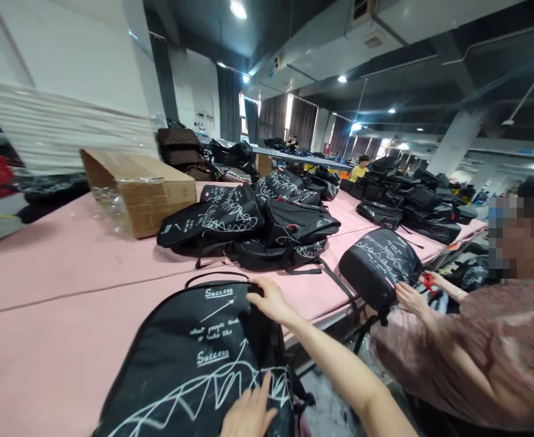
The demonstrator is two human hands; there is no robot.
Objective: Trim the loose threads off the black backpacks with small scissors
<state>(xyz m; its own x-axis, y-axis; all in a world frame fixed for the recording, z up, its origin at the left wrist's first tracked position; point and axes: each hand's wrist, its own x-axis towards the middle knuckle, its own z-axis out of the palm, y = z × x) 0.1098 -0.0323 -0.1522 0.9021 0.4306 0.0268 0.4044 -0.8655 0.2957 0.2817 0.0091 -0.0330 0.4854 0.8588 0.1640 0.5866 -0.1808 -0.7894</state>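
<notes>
A black backpack [171,340] with white lettering and looping white lines lies in front of me on the pink-covered table. My right hand [269,300] grips its upper right edge, thumb on the front and fingers along the top seam beside the carry handle [216,275]. Lower down, my left hand [249,414] rests open on the printed front, its index finger stretched out over the white lines. The bottom of the backpack is outside the view.
Several similar backpacks [301,221] are piled ahead on the pink table [67,267]. An opened cardboard box [158,197] stands at left. At right, a co-worker [476,346] handles another backpack [380,267] with red-handled scissors or snips in hand. More bags [424,203] are heaped behind.
</notes>
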